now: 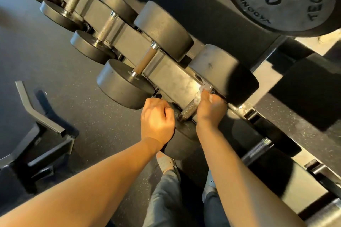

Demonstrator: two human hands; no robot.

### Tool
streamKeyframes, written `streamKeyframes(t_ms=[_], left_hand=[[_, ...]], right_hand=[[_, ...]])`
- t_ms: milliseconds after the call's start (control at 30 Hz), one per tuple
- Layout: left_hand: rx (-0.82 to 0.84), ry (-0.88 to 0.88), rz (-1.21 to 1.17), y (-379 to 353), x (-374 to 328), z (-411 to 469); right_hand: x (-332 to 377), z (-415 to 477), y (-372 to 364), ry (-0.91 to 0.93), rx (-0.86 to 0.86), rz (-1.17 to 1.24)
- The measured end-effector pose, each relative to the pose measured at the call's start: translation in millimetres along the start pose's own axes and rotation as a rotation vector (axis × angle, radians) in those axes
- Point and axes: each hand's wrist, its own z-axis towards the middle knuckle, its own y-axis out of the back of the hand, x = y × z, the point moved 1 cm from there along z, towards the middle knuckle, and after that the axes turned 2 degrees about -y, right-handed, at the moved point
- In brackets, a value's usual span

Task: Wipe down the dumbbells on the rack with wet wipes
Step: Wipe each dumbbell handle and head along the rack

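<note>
My right hand (pixel 210 110) grips the wet wipe (pixel 200 96) round the knurled handle (pixel 190 108) to scrub it, left hand (pixel 157 116) fisted, empty, against the near head (pixel 184 131), probably steadying the dumbbell (pixel 221 72).

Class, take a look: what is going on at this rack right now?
A person is wiping one dumbbell on the rack. The right hand holds a wipe on its handle. The left hand rests curled at its near end. The other dumbbells lie untouched.
</note>
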Motion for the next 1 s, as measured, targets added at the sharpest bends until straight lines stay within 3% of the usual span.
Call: streamKeyframes(t_ms=[67,267,433,567,733,833,1000], left_hand=[[0.004,0.005,-0.007,0,0,0],[0.026,-0.026,-0.015,2,0,2],[0.071,-0.009,0.011,4,-2,4],[0.147,-0.041,-0.01,6,1,6],[0.152,-0.134,-0.226,39,18,22],[0.049,-0.228,-0.217,73,35,38],[-0.102,-0.195,-0.118,107,77,68]], right_hand=[[-8,-7,3,0.057,-0.004,-0.137],[-28,-27,2,0.023,0.263,-0.432],[-30,-22,-1,-0.175,0.389,-0.584],[-12,-27,9,-0.179,0.313,-0.559],[11,-51,4,-0.079,0.203,-0.407],[29,-55,-28,0.017,0.277,-0.289],[40,-41,-86,0.167,0.402,-0.397]])
